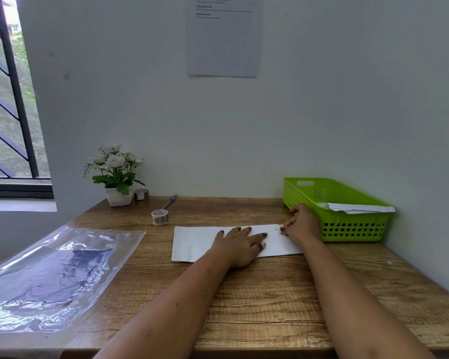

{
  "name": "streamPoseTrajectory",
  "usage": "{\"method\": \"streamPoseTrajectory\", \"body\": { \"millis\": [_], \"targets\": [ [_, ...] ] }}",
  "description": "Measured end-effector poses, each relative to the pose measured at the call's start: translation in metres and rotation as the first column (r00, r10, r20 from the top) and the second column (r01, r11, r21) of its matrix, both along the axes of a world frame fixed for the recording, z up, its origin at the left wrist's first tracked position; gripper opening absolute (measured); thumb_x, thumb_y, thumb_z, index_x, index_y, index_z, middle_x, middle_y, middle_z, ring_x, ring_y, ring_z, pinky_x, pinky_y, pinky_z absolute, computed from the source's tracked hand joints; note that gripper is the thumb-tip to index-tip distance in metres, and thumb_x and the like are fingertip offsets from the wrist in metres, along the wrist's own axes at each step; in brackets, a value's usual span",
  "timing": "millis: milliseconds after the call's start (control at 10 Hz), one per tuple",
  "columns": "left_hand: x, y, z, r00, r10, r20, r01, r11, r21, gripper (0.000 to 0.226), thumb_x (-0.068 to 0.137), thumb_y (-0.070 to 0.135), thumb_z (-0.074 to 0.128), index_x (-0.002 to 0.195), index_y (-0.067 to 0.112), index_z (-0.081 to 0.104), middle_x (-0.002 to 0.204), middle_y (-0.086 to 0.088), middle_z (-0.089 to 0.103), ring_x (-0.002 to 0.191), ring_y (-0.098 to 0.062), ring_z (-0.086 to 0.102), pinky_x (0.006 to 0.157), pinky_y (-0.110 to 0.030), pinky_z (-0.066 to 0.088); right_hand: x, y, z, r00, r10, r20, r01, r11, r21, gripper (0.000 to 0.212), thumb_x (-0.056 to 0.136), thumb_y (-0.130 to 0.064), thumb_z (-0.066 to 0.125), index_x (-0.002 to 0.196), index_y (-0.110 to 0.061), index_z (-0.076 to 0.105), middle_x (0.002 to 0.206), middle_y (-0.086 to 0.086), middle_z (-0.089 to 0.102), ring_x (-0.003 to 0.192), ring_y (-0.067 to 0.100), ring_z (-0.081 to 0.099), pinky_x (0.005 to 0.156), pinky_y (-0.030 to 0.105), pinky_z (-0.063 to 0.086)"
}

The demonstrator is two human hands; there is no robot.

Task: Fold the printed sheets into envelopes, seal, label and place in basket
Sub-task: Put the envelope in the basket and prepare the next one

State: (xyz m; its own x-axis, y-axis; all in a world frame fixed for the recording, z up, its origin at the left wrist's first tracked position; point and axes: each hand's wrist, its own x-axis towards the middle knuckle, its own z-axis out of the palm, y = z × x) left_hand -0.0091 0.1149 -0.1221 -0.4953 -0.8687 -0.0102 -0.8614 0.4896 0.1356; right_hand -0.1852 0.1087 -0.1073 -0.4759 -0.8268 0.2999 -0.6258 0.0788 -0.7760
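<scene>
Head camera: my left hand (240, 246) lies spread flat, fingers straight, pinning the folded white paper sheet (192, 243) to the wooden table (270, 294). My right hand (303, 224) sits curled at the sheet's right edge, just beside the green slotted plastic basket (353, 229). I cannot tell whether it pinches that edge. To seal well, I'd press with the left palm and rub the edge down firmly.

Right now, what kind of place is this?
Probably a small work desk in a room corner, maybe at home or an office. A wooden desk stands against the wall by a window, with a tape roll, a pen and a green basket holding paper.
</scene>
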Motion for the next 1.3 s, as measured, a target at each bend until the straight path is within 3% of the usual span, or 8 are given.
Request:
{"method": "streamPoseTrajectory", "body": {
  "millis": [100,200,300,500,800,900,1200,1300],
  "targets": [
    [0.0,0.0,0.0,1.0,0.001,0.001,-0.001,1.0,-0.002,0.049,0.096,0.055,0.013,0.145,0.048,0.009,0.159,0.001,0.007,0.146,-0.022,0.003,0.114,-0.054,0.001,0.0,0.002,0.0,0.998,0.02,0.062,-0.019,1.0,-0.024,0.038,0.082,0.008,0.062,0.115,-0.008,0.052,0.079,0.006,0.069,0.068,0.017,0.065,0.066,0.028,0.054],
    [0.0,0.0,0.0,1.0,0.001,0.002,-0.001,1.0,-0.002,0.049,0.096,0.054,0.013,0.145,0.047,0.009,0.159,0.001,0.007,0.146,-0.022,0.002,0.114,-0.054,0.001,0.001,0.004,0.001,0.992,0.036,0.121,-0.03,0.998,-0.051,0.044,0.08,0.012,0.063,0.117,-0.008,0.051,0.074,0.006,0.069,0.068,0.016,0.066,0.068,0.026,0.053],
    [0.001,0.0,0.0,1.0,0.002,0.004,-0.002,1.0,-0.002,0.049,0.097,0.054,0.013,0.145,0.047,0.009,0.159,0.001,0.007,0.146,-0.022,0.002,0.114,-0.054,0.001,0.001,0.004,0.001,0.991,0.043,0.129,-0.034,0.997,-0.071,0.048,0.077,0.009,0.07,0.118,-0.008,0.05,0.079,0.006,0.071,0.082,0.017,0.067,0.076,0.024,0.047],
    [0.0,0.0,-0.001,1.0,0.003,0.001,-0.003,1.0,-0.008,0.049,0.096,0.055,0.012,0.145,0.047,0.009,0.159,0.001,0.007,0.146,-0.022,0.003,0.114,-0.054,0.001,0.004,0.003,-0.001,0.989,0.053,0.141,-0.044,0.997,-0.067,0.054,0.073,0.006,0.075,0.119,-0.007,0.049,0.085,0.01,0.073,0.08,0.014,0.063,0.074,0.022,0.041],
    [0.0,-0.002,-0.002,1.0,0.008,-0.001,-0.008,1.0,-0.003,0.049,0.096,0.056,0.012,0.144,0.049,0.009,0.159,0.002,0.007,0.146,-0.022,0.002,0.114,-0.055,0.0,0.01,-0.001,0.0,1.0,0.015,0.001,-0.015,1.0,-0.023,0.043,0.081,0.006,0.065,0.118,-0.009,0.049,0.088,0.01,0.071,0.078,0.016,0.062,0.063,0.022,0.044],
    [0.0,-0.001,-0.002,1.0,0.007,0.003,-0.007,1.0,-0.003,0.05,0.096,0.056,0.012,0.144,0.049,0.009,0.159,0.001,0.007,0.146,-0.022,0.002,0.114,-0.054,0.0,0.011,-0.002,0.0,0.999,0.016,-0.036,-0.016,1.0,0.007,0.042,0.082,0.002,0.065,0.119,-0.01,0.05,0.096,0.012,0.069,0.091,0.022,0.064,0.077,0.028,0.049],
    [-0.001,0.0,0.002,1.0,0.017,-0.002,-0.017,1.0,0.006,0.049,0.096,0.055,0.016,0.144,0.048,0.014,0.159,0.0,0.011,0.146,-0.025,0.007,0.113,-0.056,0.004,0.02,0.0,0.003,0.958,0.048,-0.283,-0.028,0.997,0.074,0.027,0.085,0.0,0.058,0.109,-0.014,0.056,0.108,0.012,0.062,0.098,0.026,0.059,0.083,0.034,0.051],
    [-0.005,-0.002,0.009,0.999,0.033,0.008,-0.033,0.999,0.036,0.048,0.096,0.052,0.022,0.144,0.048,0.019,0.156,-0.002,0.017,0.143,-0.029,0.013,0.112,-0.058,0.011,0.021,0.0,0.004,0.957,0.061,-0.285,-0.033,0.994,0.101,0.021,0.086,0.0,0.055,0.101,-0.013,0.062,0.11,0.012,0.064,0.1,0.026,0.059,0.085,0.032,0.05]
  ]
}}
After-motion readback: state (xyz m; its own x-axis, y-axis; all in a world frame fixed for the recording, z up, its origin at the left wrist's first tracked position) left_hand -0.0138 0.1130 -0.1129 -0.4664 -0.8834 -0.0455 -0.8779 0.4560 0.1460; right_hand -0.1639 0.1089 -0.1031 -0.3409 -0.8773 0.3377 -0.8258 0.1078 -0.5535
